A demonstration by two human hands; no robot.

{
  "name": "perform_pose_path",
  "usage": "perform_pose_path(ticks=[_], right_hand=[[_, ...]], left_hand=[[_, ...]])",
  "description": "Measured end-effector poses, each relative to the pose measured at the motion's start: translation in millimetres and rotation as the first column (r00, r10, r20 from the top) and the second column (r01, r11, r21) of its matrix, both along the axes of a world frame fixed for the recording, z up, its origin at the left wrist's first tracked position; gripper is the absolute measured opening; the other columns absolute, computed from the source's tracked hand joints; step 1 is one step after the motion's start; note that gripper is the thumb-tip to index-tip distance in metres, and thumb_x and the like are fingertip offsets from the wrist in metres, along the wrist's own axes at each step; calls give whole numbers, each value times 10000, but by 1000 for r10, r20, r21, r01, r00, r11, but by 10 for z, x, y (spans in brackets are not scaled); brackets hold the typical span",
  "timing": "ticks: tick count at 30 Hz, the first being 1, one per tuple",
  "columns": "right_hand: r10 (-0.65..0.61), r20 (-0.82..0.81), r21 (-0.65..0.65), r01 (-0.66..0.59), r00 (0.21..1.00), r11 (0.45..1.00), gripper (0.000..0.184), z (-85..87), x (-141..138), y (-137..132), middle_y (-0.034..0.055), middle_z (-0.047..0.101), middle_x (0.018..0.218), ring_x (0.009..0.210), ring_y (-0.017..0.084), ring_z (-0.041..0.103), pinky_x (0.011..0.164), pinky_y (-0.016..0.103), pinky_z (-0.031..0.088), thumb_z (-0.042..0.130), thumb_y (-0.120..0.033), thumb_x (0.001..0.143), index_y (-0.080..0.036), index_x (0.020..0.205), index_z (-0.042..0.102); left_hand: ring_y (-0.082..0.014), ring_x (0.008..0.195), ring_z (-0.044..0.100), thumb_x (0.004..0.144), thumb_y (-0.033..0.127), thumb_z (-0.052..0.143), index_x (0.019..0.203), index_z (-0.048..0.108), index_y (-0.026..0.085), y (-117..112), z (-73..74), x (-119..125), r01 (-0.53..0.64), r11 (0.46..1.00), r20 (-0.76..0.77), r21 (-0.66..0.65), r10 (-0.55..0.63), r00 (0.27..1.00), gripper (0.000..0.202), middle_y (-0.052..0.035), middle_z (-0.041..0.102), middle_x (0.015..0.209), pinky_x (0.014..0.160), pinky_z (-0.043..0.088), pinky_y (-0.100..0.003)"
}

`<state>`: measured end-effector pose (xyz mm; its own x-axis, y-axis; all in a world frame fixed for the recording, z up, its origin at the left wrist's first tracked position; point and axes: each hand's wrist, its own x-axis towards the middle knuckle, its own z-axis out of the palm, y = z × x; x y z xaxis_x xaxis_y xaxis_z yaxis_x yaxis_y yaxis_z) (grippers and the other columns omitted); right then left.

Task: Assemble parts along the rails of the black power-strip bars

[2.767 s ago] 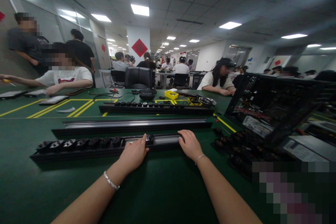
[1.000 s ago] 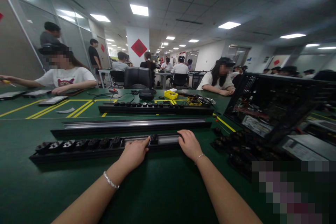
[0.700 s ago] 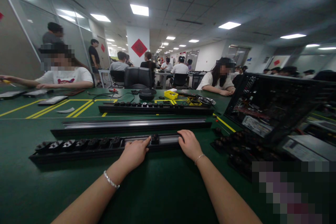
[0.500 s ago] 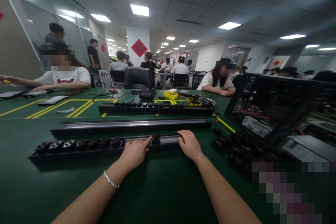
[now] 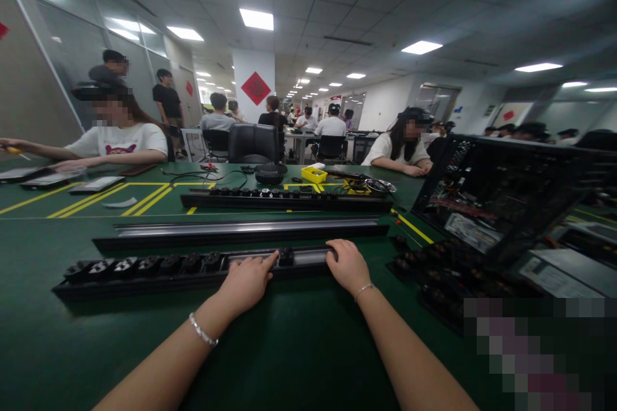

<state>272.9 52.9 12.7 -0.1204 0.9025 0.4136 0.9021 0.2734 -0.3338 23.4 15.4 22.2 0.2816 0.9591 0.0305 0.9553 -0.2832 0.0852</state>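
Observation:
A long black rail (image 5: 144,287) with a silvery channel lies before me on the green table. Several black socket-like modules (image 5: 146,265) sit in its left part, some with pale prongs on top. My left hand (image 5: 247,280) rests over the rail's middle, index finger stretched against a single black module (image 5: 286,256); its other fingers are partly hidden. At the rail's right end, my right hand (image 5: 348,264) grips across it, fingers over the far edge and thumb at the near side.
Behind lie a second rail (image 5: 250,228) and a third one (image 5: 289,203) filled with modules. To the right are a pile of black parts (image 5: 448,276) and an open computer case (image 5: 501,192). A yellow tray (image 5: 313,174) stands farther back. Co-workers sit across the table.
Both my hands and the rail stay practically where they were. In the background at left, a seated co-worker and two standing people have shifted slightly.

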Motion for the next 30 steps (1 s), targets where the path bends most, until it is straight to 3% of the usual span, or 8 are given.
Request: perform_pose_path(ticks=[11,13,17,20,30], right_hand=[[-128,60,30,127,990,991,276,81,-100,-82,56,663,907,912,184,562,874,326,327,400,-309,820,-205,864,652],[-99,36,40,98,994,994,283,79,-146,-108,57,660,939,932,189,559,898,343,311,400,-332,828,-204,896,643],[86,-24,67,-85,996,994,318,71,-356,-192,49,632,1056,996,183,535,962,349,273,420,-363,828,-196,1034,594],[151,-61,64,-147,987,987,379,56,-550,-256,52,617,1083,1009,183,521,942,332,306,457,-414,806,-193,1097,562],[57,-53,16,-57,997,998,334,97,-720,-312,25,616,1046,1010,190,497,912,333,307,480,-456,790,-254,1032,591]], left_hand=[[-282,1023,540,833,316,338,1366,229,346,-30,90,-7,25,997,-52,-66,-29,998,545,-95,602,1134,779,428,-469],[-280,1020,545,830,313,347,1366,229,343,-33,86,-7,35,998,-43,-56,-37,998,551,-93,603,1135,784,429,-463],[-282,1032,541,827,307,350,1364,236,348,-33,92,2,30,998,-41,-52,-32,999,550,-93,602,1137,797,425,-466],[-281,1056,528,828,308,350,1360,235,365,-35,111,12,21,997,-45,-72,-24,999,547,-92,593,1153,803,423,-462],[-277,1033,534,824,299,349,1361,209,387,-30,95,6,41,997,-51,-70,-45,998,562,-81,604,1119,800,423,-455]])
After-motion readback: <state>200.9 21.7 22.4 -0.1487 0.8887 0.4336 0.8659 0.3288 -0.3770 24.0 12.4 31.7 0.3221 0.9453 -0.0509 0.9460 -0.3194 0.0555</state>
